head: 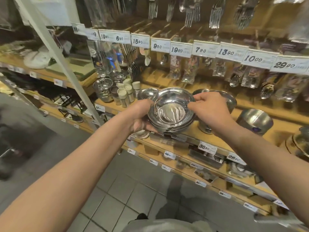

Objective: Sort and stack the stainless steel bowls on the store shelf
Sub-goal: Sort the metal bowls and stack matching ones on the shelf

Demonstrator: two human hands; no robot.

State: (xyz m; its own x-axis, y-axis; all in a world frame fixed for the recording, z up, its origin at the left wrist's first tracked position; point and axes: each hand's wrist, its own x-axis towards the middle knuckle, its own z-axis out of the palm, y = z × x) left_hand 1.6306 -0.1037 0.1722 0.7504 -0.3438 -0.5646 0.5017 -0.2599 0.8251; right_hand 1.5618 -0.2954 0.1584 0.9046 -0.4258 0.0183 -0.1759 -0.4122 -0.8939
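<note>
A nested stack of shiny steel bowls (172,111) is held just above the front of the wooden shelf (217,139). My left hand (142,118) grips the stack's left rim and underside. My right hand (210,109) pinches the right rim of the top bowl. Behind the stack a smaller steel bowl (148,94) stands at the left, and another bowl (230,101) shows behind my right hand. A brushed steel bowl (255,120) lies upside down to the right.
Steel cups (102,89) and capped shaker jars (125,95) crowd the shelf's left end. Packaged spoons and forks hang above behind price tags (180,49). More steel ware (301,143) sits at the far right. Lower shelves hold other goods; tiled floor lies below.
</note>
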